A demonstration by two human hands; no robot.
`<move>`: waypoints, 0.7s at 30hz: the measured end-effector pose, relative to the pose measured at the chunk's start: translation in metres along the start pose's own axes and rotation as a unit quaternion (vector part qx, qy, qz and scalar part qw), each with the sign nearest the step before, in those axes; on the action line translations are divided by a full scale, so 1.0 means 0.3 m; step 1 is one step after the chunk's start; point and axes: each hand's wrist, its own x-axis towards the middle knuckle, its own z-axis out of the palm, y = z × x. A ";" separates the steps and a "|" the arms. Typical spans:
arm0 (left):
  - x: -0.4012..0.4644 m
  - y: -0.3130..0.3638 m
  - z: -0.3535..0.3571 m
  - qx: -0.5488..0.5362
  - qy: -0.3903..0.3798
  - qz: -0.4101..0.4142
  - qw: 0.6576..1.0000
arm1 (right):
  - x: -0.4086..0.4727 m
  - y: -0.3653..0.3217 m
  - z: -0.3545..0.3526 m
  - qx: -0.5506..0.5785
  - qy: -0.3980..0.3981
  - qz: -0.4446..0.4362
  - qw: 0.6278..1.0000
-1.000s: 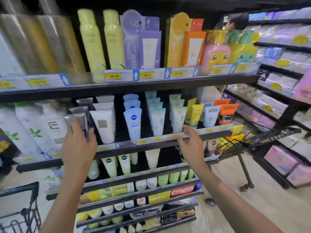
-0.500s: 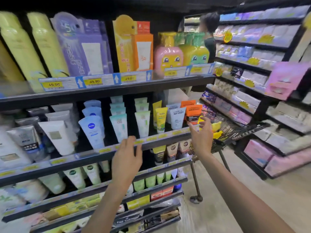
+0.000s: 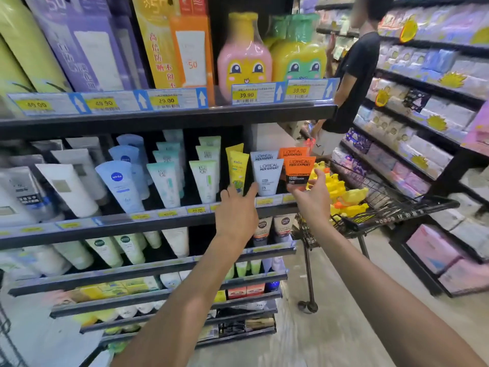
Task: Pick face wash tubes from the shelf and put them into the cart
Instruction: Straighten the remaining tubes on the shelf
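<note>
A: What are the fingers doing?

B: The right hand [image 3: 313, 200] has its fingers spread and loosely curved just under the front orange tube [image 3: 300, 172]. Fingertips and thumb sit at the tube's bottom end, but I cannot tell whether they pinch it yet or only touch it. The left hand [image 3: 236, 210] has its fingers straight and slightly apart, reaching up at the front edge of the shelf [image 3: 158, 221], its tips in front of the yellow tube [image 3: 238, 168] and just beside the grey tube [image 3: 267, 178]. It holds nothing.

A: So how far along is the job?

B: Early in this pick, I'd say. No tube is lifted clear; every one I can see stands cap-down in its row on the shelf. The cart [image 3: 397, 207] stands past the shelf's right end, and yellow and orange things [image 3: 341, 192] already lie in it, though they are too blurred for me to call them tubes. What's left: close on a tube, lift it out, carry it right and drop it into the cart.

A: Counts?

B: At the right end of that shelf: two orange tubes, one behind the other; two grey ones likewise; two yellow. Further left come green-white, pale teal, blue and white rows, each a few deep, and the back ones are hidden, so no firm number. Two hands, one cart. Another person [image 3: 354, 75] stands beyond the cart.
</note>
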 end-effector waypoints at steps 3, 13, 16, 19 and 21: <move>0.003 0.009 0.025 0.002 -0.010 -0.026 1.000 | 0.011 0.022 0.010 0.007 -0.009 -0.002 1.000; 0.015 0.026 0.033 -0.044 -0.016 -0.081 0.996 | 0.016 0.047 0.012 0.017 -0.038 -0.014 0.999; 0.026 0.024 0.034 -0.067 -0.015 -0.087 0.994 | 0.016 0.044 0.009 0.021 -0.046 -0.016 0.999; 0.027 0.022 0.036 -0.064 -0.017 -0.094 0.993 | 0.013 0.042 0.007 0.018 -0.047 -0.020 0.999; 0.024 0.022 0.038 -0.057 -0.017 -0.091 0.994 | 0.011 0.039 0.004 0.018 -0.047 -0.023 0.998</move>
